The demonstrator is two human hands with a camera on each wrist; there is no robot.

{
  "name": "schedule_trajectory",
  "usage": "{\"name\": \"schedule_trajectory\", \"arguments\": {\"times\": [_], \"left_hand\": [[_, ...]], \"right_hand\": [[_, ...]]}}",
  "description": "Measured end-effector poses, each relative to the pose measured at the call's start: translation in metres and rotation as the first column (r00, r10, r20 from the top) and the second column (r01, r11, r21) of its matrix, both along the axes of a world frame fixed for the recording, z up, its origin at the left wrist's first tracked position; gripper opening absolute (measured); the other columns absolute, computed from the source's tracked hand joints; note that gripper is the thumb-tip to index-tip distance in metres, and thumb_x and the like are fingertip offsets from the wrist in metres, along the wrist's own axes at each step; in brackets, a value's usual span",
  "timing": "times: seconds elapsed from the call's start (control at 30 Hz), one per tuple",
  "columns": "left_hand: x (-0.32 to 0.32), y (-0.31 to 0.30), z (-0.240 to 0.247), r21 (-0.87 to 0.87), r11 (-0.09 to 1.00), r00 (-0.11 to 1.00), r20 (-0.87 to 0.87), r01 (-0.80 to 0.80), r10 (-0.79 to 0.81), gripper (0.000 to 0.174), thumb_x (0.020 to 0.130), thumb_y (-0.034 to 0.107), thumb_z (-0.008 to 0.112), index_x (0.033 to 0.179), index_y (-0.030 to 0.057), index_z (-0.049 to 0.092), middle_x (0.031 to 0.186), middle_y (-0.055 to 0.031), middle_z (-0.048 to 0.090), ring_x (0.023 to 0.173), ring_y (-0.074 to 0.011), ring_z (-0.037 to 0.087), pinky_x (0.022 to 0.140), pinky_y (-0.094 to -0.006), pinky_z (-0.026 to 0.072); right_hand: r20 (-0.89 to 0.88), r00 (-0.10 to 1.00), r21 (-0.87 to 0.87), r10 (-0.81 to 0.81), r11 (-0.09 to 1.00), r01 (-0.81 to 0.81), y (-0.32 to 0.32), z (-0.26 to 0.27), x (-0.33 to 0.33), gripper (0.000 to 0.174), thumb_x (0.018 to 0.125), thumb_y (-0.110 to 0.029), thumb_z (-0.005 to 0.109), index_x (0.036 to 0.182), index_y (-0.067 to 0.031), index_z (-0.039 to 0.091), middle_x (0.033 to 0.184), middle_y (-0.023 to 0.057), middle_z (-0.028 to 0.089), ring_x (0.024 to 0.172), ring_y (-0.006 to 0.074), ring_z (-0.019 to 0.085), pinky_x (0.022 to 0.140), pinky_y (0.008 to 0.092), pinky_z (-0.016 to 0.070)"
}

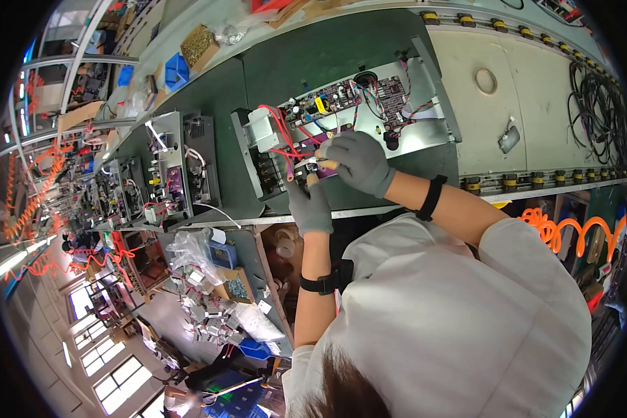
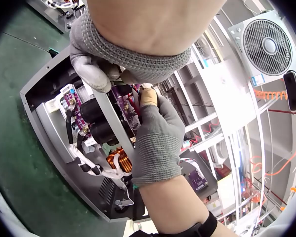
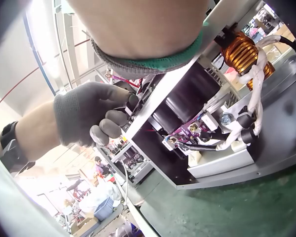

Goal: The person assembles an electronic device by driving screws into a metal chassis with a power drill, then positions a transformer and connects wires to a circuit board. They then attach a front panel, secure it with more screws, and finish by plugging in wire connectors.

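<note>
An open metal chassis (image 1: 425,136) with circuit boards and red wires lies on the bench. At its near edge, the gloved left hand (image 1: 310,207) has its thumb beside a ring terminal (image 1: 290,178) and a tan fingertip close to a small metal part (image 1: 312,168). The gloved right hand (image 1: 359,164) pinches at that part from the other side, fingers curled. In the left wrist view the right hand (image 2: 160,136) reaches behind the chassis wall. The right wrist view has the left hand (image 3: 91,113) with lower fingers bent; its fingertip contact is unclear.
Further chassis units (image 1: 167,167) stand to the left. A blue bin (image 1: 176,72) and a box of small parts (image 1: 198,47) are at the back. To the right are a tape ring (image 1: 485,81), black cables (image 1: 595,115) and roller rails (image 1: 536,179).
</note>
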State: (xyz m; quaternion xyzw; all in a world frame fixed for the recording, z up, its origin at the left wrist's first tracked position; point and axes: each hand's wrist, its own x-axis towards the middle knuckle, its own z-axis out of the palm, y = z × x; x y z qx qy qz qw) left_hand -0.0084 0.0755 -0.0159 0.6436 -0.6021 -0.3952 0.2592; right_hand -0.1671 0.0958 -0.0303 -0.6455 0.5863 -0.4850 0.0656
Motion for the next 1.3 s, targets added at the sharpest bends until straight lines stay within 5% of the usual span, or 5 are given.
{"name": "schedule_trajectory", "arguments": {"times": [0.23,0.43,0.67,0.9,1.3], "left_hand": [[0.0,0.011,0.065,0.059,0.989,0.936,0.318,0.136,-0.147,0.052,0.088,0.013,0.053,0.139,0.0103,0.046,0.075,-0.0038,0.06,0.056,-0.0093,0.051,0.055,-0.0243,0.0439],[0.008,-0.04,0.146,-0.452,0.834,0.911,0.39,0.317,-0.135,0.027,0.088,0.014,0.061,0.114,0.0083,0.067,0.091,-0.0088,0.069,0.072,-0.0101,0.06,0.068,-0.0253,0.0474],[-0.009,-0.175,0.139,-0.043,0.409,0.264,0.824,0.912,-0.501,0.034,0.081,0.018,0.067,0.113,0.0082,0.065,0.108,-0.0099,0.063,0.102,-0.0265,0.058,0.088,-0.0366,0.0446],[-0.026,-0.201,0.138,0.139,0.279,0.075,0.766,0.95,-0.638,0.041,0.079,0.015,0.069,0.119,0.0056,0.061,0.11,-0.0126,0.063,0.102,-0.0282,0.058,0.091,-0.0362,0.0441],[-0.011,-0.225,0.113,0.373,0.477,0.501,0.035,0.796,-0.865,0.035,0.081,0.01,0.073,0.109,-0.0007,0.054,0.107,-0.0102,0.058,0.098,-0.0117,0.057,0.086,-0.0268,0.0477]], "right_hand": [[0.009,0.999,0.024,0.033,0.999,-0.034,0.002,-0.006,-0.001,0.021,0.078,-0.016,0.065,0.099,-0.0153,0.067,0.096,0.0018,0.066,0.088,0.0234,0.062,0.074,0.0356,0.0494],[0.032,0.999,0.048,0.011,0.999,-0.012,0.003,-0.008,0.0,0.03,0.071,-0.017,0.063,0.101,-0.0182,0.063,0.096,-0.0007,0.062,0.089,0.0218,0.058,0.072,0.0383,0.047],[0.057,0.998,0.028,-0.013,1.0,0.011,0.003,-0.006,0.0,0.03,0.073,-0.021,0.066,0.103,-0.0194,0.063,0.091,-0.0014,0.062,0.084,0.0198,0.06,0.069,0.0352,0.046],[0.09,0.996,0.057,0.008,0.998,-0.013,0.003,0.002,-0.005,0.027,0.076,-0.019,0.064,0.102,-0.0147,0.066,0.095,0.0018,0.066,0.082,0.0222,0.062,0.071,0.0348,0.0474],[0.241,0.96,0.121,0.143,0.977,-0.175,-0.002,0.017,-0.023,0.023,0.078,-0.015,0.066,0.099,-0.0069,0.065,0.1,0.006,0.067,0.088,0.0244,0.064,0.072,0.0382,0.0479]]}}
